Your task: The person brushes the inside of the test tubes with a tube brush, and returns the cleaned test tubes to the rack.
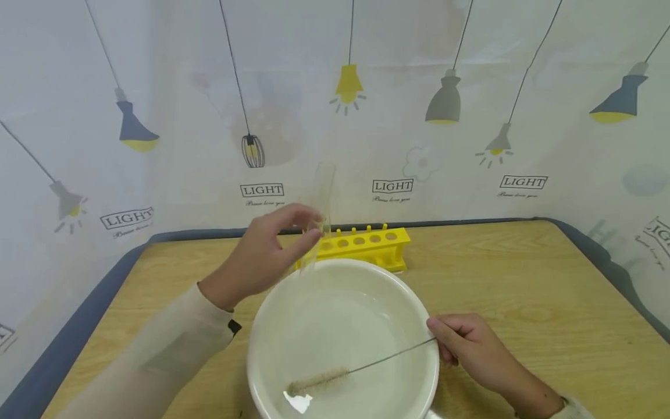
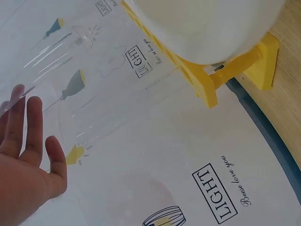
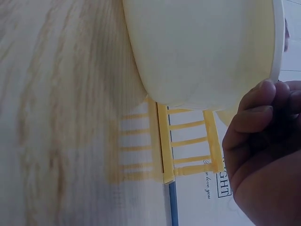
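Observation:
My left hand pinches a clear test tube between thumb and fingers, tilted above the basin's far-left rim. In the left wrist view this tube lies against the fingertips. A second clear tube stands behind it, apparently in the yellow test tube rack. With my right hand I grip the thin wire handle of a test tube brush at the basin's right rim. Its tan bristles lie inside the white basin; whether they touch the water is unclear. The brush is hidden in the right wrist view.
The basin stands on a wooden table, with the rack close behind it. At the table's back edge runs a dark blue border, and a wall covering with printed lamps rises behind. Several holes show along the rack's top.

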`<state>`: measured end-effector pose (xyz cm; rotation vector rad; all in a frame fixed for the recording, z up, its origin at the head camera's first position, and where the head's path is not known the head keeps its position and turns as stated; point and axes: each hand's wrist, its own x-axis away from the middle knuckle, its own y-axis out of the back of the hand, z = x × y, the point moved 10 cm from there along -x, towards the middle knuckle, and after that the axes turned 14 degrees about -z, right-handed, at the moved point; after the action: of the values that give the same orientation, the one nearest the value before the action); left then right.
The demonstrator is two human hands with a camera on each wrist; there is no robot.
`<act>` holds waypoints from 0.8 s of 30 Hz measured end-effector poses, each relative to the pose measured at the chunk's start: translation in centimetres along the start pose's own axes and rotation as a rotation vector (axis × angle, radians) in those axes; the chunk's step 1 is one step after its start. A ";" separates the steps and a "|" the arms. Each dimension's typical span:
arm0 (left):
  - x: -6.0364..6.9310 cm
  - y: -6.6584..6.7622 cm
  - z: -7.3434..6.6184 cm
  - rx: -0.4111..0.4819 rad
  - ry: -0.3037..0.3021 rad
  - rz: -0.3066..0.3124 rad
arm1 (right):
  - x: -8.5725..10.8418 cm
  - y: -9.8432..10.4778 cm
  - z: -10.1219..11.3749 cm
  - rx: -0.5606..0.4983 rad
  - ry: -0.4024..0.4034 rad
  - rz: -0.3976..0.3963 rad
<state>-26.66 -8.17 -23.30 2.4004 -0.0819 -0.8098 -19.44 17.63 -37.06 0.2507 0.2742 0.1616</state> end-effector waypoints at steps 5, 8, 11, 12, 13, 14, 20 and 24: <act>-2.2 0.0 1.2 -0.016 0.068 -0.076 | -0.1 -0.2 0.0 -0.015 -0.011 -0.007; -3.4 0.5 2.1 0.000 0.111 -0.146 | -0.2 -0.5 0.1 -0.041 -0.008 -0.002; -4.4 0.6 3.1 0.022 0.147 -0.194 | -0.2 -0.6 0.0 -0.063 -0.012 0.010; -4.7 0.5 3.4 0.025 0.157 -0.200 | -0.2 -0.7 0.0 -0.068 -0.014 0.014; -5.0 0.4 3.7 0.023 0.165 -0.203 | -0.2 -0.7 -0.1 -0.076 -0.015 0.019; -5.3 0.2 3.8 0.026 0.171 -0.202 | -0.2 -0.7 -0.1 -0.077 -0.015 0.021; -7.1 -1.5 4.7 0.042 0.191 -0.182 | 0.0 -0.3 -0.4 -0.083 -0.022 0.018; -7.3 -2.7 5.7 0.027 0.236 -0.147 | 0.1 -0.2 -0.5 -0.093 -0.029 0.014</act>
<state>-36.13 -7.21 -24.57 2.5323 0.1806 -0.5866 -19.47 17.57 -37.61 0.1627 0.2354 0.1840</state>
